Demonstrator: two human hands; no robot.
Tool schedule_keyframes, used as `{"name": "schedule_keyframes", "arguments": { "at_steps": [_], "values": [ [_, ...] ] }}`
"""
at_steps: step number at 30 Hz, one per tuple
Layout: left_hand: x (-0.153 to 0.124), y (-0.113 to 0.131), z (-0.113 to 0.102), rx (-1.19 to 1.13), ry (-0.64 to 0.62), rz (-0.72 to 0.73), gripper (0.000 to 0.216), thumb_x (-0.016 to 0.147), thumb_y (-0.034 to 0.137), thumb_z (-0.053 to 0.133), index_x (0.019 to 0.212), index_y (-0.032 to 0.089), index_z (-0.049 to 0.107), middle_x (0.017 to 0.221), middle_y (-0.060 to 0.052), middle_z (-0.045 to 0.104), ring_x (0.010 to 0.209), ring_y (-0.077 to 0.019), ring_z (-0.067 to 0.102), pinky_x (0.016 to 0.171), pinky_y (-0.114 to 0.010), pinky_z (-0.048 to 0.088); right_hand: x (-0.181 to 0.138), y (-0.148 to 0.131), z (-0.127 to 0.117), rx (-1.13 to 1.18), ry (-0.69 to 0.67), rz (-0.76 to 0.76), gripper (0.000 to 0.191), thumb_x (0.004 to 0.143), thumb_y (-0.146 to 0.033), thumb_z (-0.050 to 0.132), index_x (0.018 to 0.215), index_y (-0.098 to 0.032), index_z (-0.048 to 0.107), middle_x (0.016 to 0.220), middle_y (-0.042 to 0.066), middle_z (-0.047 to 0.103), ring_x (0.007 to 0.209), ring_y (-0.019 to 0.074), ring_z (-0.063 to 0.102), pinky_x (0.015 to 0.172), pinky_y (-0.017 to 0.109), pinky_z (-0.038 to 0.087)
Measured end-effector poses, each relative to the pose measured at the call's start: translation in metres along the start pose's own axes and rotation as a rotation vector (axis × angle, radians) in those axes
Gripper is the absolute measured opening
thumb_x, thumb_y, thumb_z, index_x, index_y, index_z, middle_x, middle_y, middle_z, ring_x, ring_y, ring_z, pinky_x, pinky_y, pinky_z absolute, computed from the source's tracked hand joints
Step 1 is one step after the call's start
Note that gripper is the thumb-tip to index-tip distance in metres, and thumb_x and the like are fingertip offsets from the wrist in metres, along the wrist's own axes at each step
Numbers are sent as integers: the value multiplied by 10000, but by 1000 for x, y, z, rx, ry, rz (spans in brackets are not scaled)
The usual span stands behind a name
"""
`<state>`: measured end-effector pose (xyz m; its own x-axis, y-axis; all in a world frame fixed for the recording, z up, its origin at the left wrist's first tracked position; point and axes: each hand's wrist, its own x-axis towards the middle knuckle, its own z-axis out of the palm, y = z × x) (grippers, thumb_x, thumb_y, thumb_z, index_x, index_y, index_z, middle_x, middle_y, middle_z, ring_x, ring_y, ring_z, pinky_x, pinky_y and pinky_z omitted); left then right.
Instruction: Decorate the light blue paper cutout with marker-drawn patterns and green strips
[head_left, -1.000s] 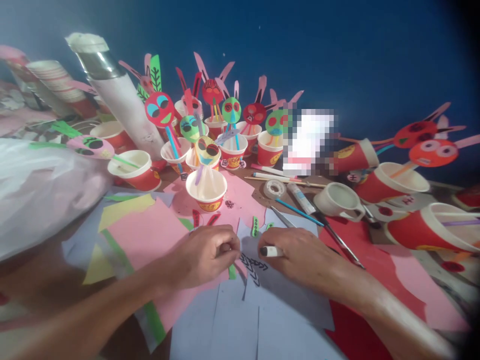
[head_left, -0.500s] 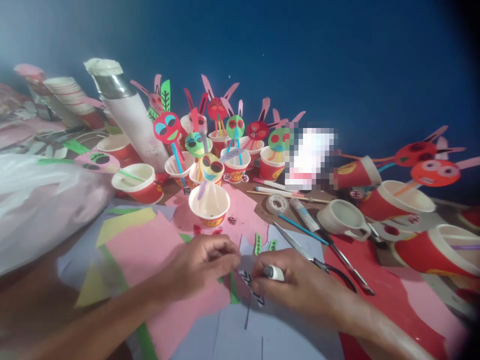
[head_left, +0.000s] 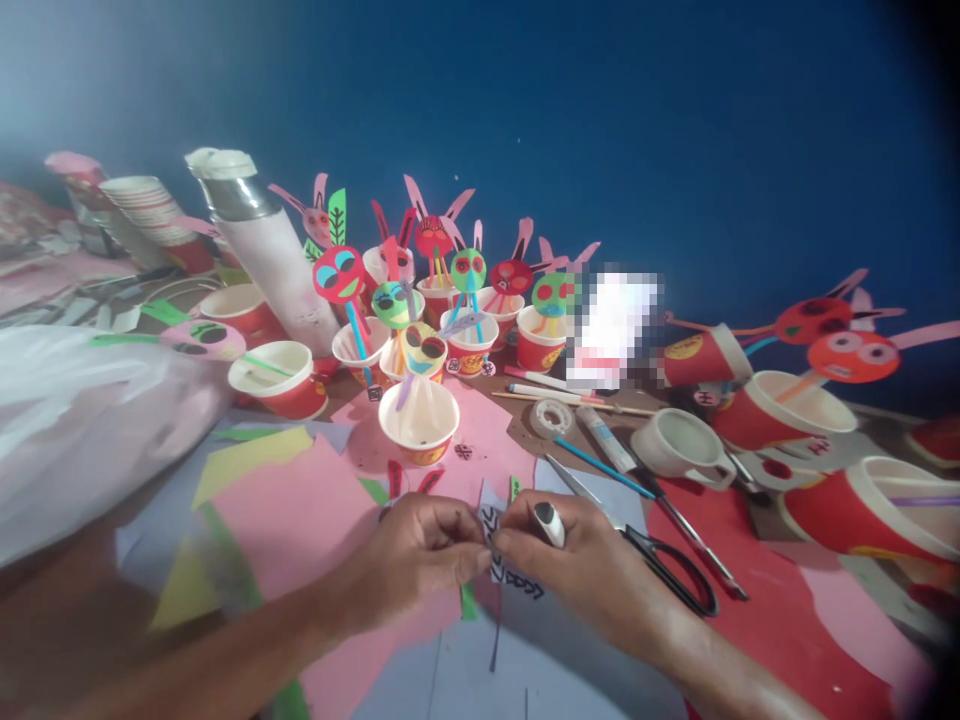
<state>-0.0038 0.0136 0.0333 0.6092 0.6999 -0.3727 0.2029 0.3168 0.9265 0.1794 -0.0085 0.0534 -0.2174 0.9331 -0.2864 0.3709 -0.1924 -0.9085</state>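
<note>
My left hand (head_left: 439, 540) is closed, thumb and fingertips pinching the edge of a small pale paper cutout (head_left: 514, 582) with black drawn marks. My right hand (head_left: 570, 545) keeps a white marker (head_left: 552, 524) tucked in its grip, the dark end showing, while its thumb and forefinger also meet the cutout. Both hands' fingertips nearly touch over pale blue paper (head_left: 585, 660). Just beyond them lie a small green cutout (head_left: 515, 487) with dark dots and red cutouts (head_left: 427, 482). Pink paper (head_left: 300, 510) spreads by my left forearm.
A paper cup (head_left: 418, 425) with a yellow face figure stands in front of several similar cups. Right of my hands lie open scissors (head_left: 667, 570), a blue stick (head_left: 600, 465), a glue tube (head_left: 606, 438) and a mug (head_left: 684, 445). A tilted flask (head_left: 262, 255) stands at left.
My hands have drawn together over the cutout, and it has turned so more of its marks show. The right hand covers part of the green cutouts. The whole view has shifted slightly.
</note>
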Motion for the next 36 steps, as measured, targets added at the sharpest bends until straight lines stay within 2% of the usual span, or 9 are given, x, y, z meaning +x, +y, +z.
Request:
{"name": "schedule_keyframes", "arguments": {
  "at_steps": [4, 7, 10, 12, 20, 23, 30, 36],
  "values": [
    [-1, 5, -7, 30, 18, -8, 160, 753, 301, 630, 699, 171, 554, 553, 73, 430, 471, -65, 350, 443, -184, 274, 0, 4, -6, -70, -36, -47, 162, 817, -261, 544, 681, -189, 594, 608, -51, 542, 586, 93, 485, 551, 198, 376],
    [-3, 10, -12, 47, 74, -6, 140, 762, 260, 612, 685, 172, 534, 533, 71, 433, 467, -67, 351, 440, -185, 273, 0, 8, -11, -348, -50, -139, 130, 828, -194, 546, 795, -228, 667, 786, -26, 666, 720, 124, 585, 653, 226, 410],
    [-4, 11, -15, 49, 116, 7, 171, 773, 268, 609, 669, 178, 508, 494, 80, 401, 452, -66, 336, 436, -187, 273, 0, 13, -8, -668, -76, -153, 268, 747, -55, 547, 853, -260, 684, 867, -13, 683, 792, 156, 633, 673, 246, 400],
    [-4, 11, -16, 49, 128, 11, 176, 778, 272, 609, 668, 179, 507, 490, 78, 405, 448, -67, 338, 432, -188, 278, 0, 17, -2, -767, -95, -122, 330, 711, -17, 539, 890, -256, 681, 902, 4, 688, 835, 185, 658, 671, 256, 401],
    [-3, 8, -13, 36, 150, 19, 163, 783, 267, 605, 681, 178, 513, 484, 84, 407, 445, -64, 341, 428, -182, 277, 1, 20, 14, -826, -123, -47, 303, 700, -42, 538, 919, -201, 674, 952, 61, 708, 925, 275, 678, 724, 322, 429],
    [-3, 8, -12, 28, 150, 25, 179, 784, 281, 603, 675, 177, 506, 482, 84, 419, 439, -63, 351, 425, -182, 279, -2, 19, 13, -824, -141, -50, 348, 654, -37, 534, 916, -218, 675, 934, 38, 713, 921, 266, 680, 721, 314, 425],
    [-1, 7, -14, 2, 157, 22, 148, 772, 258, 590, 679, 172, 514, 467, 88, 433, 428, -56, 357, 424, -174, 293, -5, 11, -3, -879, -75, -49, 295, 686, -47, 510, 852, -244, 652, 874, -5, 706, 831, 223, 683, 661, 286, 386],
    [1, 2, -15, 19, 161, 32, 147, 752, 259, 619, 688, 167, 524, 461, 87, 438, 414, -56, 370, 416, -175, 297, -7, 9, 5, -1025, -190, 19, 303, 747, -98, 520, 962, -253, 667, 946, 34, 701, 881, 288, 689, 661, 335, 430]
  ]
}}
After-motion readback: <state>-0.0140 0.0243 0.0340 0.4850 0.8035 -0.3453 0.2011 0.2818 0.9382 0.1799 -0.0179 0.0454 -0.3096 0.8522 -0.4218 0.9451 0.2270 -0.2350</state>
